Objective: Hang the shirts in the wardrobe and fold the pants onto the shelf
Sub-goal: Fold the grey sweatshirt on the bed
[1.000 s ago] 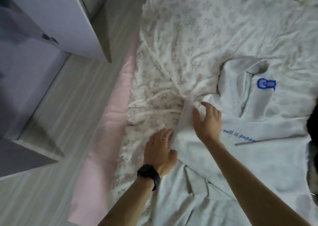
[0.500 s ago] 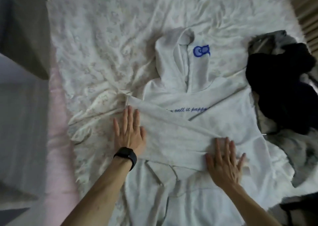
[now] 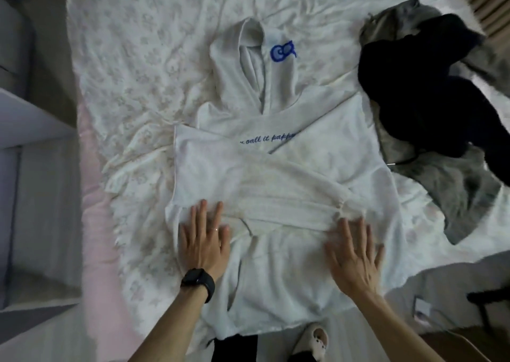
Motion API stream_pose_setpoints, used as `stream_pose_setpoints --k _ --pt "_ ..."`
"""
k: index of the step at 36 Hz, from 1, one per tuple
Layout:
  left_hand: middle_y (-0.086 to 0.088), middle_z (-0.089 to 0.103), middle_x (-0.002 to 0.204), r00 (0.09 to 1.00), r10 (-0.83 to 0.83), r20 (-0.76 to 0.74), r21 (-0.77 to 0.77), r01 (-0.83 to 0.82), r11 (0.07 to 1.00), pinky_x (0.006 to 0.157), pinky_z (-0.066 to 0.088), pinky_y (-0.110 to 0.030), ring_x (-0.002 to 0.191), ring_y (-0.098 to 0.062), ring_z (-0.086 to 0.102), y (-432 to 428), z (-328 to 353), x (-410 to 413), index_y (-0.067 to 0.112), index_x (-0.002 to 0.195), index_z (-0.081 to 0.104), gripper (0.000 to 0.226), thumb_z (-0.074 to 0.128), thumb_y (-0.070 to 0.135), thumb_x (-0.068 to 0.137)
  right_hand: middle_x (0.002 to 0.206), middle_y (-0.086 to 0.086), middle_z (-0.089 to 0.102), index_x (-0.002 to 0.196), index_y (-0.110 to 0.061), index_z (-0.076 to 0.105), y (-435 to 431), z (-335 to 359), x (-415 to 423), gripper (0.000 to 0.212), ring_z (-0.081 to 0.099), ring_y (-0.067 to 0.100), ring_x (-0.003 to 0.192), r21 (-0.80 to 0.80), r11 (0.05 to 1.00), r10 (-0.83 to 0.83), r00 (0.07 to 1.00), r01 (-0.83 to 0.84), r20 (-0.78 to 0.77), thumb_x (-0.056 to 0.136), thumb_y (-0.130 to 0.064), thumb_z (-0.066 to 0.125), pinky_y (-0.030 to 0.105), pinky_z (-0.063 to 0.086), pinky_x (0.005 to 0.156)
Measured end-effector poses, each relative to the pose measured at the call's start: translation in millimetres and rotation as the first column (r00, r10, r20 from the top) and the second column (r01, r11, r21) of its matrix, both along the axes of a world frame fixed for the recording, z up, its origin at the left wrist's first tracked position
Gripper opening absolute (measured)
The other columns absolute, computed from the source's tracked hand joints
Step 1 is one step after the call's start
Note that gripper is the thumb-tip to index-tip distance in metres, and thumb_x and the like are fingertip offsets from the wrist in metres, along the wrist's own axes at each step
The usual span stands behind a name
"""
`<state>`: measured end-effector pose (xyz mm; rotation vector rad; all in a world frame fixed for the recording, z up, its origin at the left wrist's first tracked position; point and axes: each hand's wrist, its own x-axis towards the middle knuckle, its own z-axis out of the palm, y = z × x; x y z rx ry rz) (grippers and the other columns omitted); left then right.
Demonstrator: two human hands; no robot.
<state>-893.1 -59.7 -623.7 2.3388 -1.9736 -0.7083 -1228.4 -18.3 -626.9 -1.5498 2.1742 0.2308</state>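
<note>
Hoodie (image 3: 276, 174), white and thick-looking, lies front up in the middle of the bed sheet (image 3: 132, 58), hood toward 12 o'clock and hem toward 6 o'clock, where it hangs just over the mattress edge. Blue cursive lettering crosses the chest, partly covered, and a small blue emblem sits on the hood. Both sleeves are folded inward over the chest as 1 wide band, a cuff bunching at about 4 o'clock of the garment's middle.

The left hand (image 3: 204, 240) rests at 7 o'clock on the body, palm down, fingers straight and slightly spread, gripping nothing. The right hand (image 3: 353, 254) mirrors it at 5 o'clock, flat and splayed just below the bunched cuff, likewise holding nothing. Pressing like this probably pins the crossed sleeves and smooths the front, so the step looks like flattening the garment before it is lifted for a hanger.

A black watch (image 3: 198, 280) bands the left wrist. At 2 o'clock of the hoodie a heap of black clothing (image 3: 427, 94) sits on a grey garment (image 3: 455, 196), just beside the hoodie's shoulder edge. A pale cabinet (image 3: 27, 119) stands at 9 o'clock beyond the bed's pink edge (image 3: 93, 237), and a slipper (image 3: 314, 339) shows at 6 o'clock
</note>
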Motion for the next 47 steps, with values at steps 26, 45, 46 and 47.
stream_pose_setpoints --k 26,45,46,47 --pt "-0.012 0.062 0.132 0.449 0.828 -0.334 0.538 -0.631 0.559 0.100 0.049 -0.040 0.115 -0.031 0.060 206.3 4.7 -62.9 0.005 0.137 0.052 0.064 0.076 0.039 0.088 0.118 0.024 0.064 0.110 -0.005 0.063 74.6 -13.1 -156.5 0.048 0.058 0.043 0.109 0.177 0.910 -0.411 0.869 0.374 0.277 0.088 -0.047 0.072 0.047 0.048 0.092" --pt "-0.010 0.072 0.109 -0.155 0.805 -0.573 0.702 -0.599 0.385 0.079 0.055 -0.037 0.103 -0.029 0.064 259.3 206.0 -63.7 0.012 0.115 0.065 0.036 0.079 0.028 0.085 0.119 0.022 0.062 0.122 -0.006 0.059 135.7 166.2 -177.1 0.036 0.055 0.033 0.094 0.084 0.890 -0.436 0.783 0.448 0.443 0.098 -0.032 0.055 0.036 0.042 0.077" --pt "-0.012 0.074 0.102 -0.180 0.802 -0.570 0.721 -0.578 0.382 0.076 0.057 -0.038 0.100 -0.030 0.065 260.3 212.4 -63.3 0.010 0.113 0.066 0.034 0.079 0.023 0.084 0.115 0.020 0.063 0.122 -0.005 0.060 137.5 170.7 -177.8 0.037 0.055 0.031 0.091 0.088 0.885 -0.443 0.768 0.457 0.462 0.097 -0.032 0.058 0.036 0.042 0.076" --pt "-0.013 0.076 0.095 -0.193 0.799 -0.570 0.735 -0.555 0.390 0.071 0.058 -0.038 0.096 -0.031 0.067 262.7 219.9 -63.8 0.007 0.111 0.067 0.032 0.079 0.018 0.083 0.107 0.017 0.065 0.120 -0.004 0.063 140.3 176.9 -178.4 0.036 0.057 0.030 0.088 0.092 0.883 -0.444 0.755 0.460 0.483 0.096 -0.030 0.061 0.037 0.044 0.074"
